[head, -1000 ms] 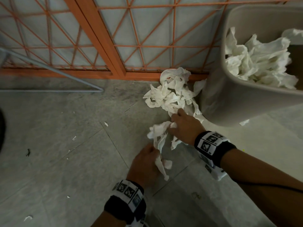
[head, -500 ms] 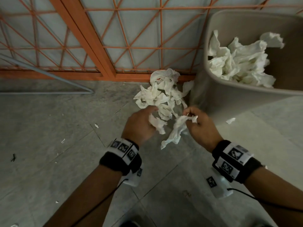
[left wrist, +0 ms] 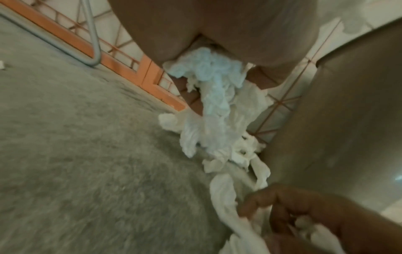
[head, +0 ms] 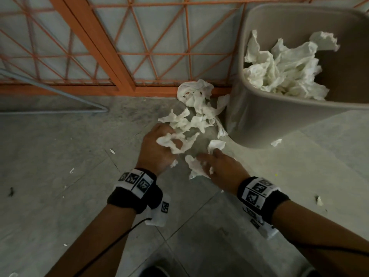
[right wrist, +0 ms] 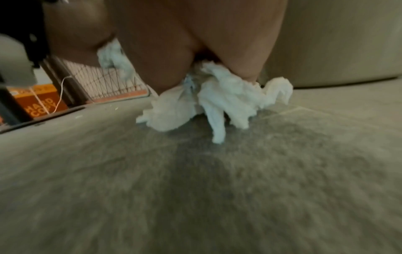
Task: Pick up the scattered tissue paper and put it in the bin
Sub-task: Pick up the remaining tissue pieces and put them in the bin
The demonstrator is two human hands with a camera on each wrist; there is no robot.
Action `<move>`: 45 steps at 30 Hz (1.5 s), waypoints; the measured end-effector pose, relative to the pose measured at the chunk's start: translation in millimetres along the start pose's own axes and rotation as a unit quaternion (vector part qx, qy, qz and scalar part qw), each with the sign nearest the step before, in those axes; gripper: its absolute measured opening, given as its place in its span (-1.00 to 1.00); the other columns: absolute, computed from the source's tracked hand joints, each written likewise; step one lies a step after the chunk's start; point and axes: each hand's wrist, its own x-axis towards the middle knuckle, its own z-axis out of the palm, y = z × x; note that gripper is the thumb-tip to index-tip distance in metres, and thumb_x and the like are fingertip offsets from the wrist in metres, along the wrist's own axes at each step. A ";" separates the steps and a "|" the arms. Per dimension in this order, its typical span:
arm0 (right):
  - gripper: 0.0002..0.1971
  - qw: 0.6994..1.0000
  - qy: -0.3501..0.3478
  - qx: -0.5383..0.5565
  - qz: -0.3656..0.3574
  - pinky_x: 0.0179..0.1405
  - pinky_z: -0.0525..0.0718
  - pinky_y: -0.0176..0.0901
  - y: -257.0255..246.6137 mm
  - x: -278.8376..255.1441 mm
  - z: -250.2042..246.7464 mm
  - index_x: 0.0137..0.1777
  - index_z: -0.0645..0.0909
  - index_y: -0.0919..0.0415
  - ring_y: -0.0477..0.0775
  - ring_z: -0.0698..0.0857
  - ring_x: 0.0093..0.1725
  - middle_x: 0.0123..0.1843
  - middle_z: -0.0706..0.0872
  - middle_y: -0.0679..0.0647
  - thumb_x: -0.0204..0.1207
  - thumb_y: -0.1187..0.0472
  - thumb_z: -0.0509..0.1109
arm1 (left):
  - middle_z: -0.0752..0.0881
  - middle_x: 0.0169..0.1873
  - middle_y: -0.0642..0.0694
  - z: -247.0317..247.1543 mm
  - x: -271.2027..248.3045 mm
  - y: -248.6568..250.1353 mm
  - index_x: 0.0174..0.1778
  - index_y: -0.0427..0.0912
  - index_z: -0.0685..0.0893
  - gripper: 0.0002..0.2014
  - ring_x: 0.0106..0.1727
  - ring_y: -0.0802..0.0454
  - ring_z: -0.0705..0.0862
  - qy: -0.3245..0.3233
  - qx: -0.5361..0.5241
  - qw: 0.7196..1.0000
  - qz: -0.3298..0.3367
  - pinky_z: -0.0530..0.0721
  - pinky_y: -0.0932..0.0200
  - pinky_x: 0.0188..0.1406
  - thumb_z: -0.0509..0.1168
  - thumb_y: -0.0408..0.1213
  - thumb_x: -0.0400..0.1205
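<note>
Left hand (head: 157, 150) and right hand (head: 223, 168) each grip crumpled tissue (head: 177, 143), fingers largely hidden.

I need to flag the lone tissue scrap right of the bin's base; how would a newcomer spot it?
Start at the beige bin standing against the orange grille. Follow its base to the floor on the right: the small tissue scrap lies there alone, apart from the big tissue pile heaped on the bin's left.

White crumpled tissue (head: 177, 143) betw. left-hand fingers, more white tissue (head: 196, 168) under right-hand fingers. Beige-grey bin (head: 257, 120) just past fingertips, white tissue inside. Orange grille (head: 123, 56), triangle lattice pattern. Grey mottled floor (head: 60, 156). Wristbands (head: 137, 184) black w/ b&w square markers.
</note>
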 end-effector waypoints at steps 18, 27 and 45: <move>-0.65 0.997 0.021 -0.066 -0.034 -0.01 0.72 0.16 5.8 -24.0 14.4 0.28 0.48 0.00 0.20 0.54 0.31 0.38 0.46 0.09 0.56 -0.09 0.24 | 0.72 -0.30 -0.02 -26.4 5.0 23.4 -0.27 -0.07 0.60 -0.77 -0.21 0.06 0.69 -0.002 -0.136 0.986 -0.096 0.70 0.02 -0.15 0.42 -0.50 0.35; -0.80 0.991 0.087 0.064 -0.084 -0.29 0.53 -0.20 3.1 -17.3 8.2 -0.25 0.59 0.23 0.08 0.60 -0.21 -0.11 0.59 0.12 0.21 0.47 0.47 | 0.74 -0.31 0.10 -56.5 7.1 18.1 -0.28 0.10 0.73 -0.83 -0.24 0.12 0.69 0.099 -0.184 0.961 -0.181 0.66 0.02 -0.06 0.35 -0.30 0.36; -0.57 0.994 0.011 -0.079 0.076 0.20 0.60 0.23 -29.1 76.3 -47.0 0.43 0.48 0.07 0.38 0.55 0.35 0.40 0.51 0.18 0.61 -0.03 0.15 | 0.76 0.05 -0.02 -25.0 17.2 4.5 0.18 0.05 0.59 -0.58 0.04 -0.12 0.73 -0.050 0.152 0.984 -0.075 0.67 0.04 -0.04 0.38 -0.32 0.41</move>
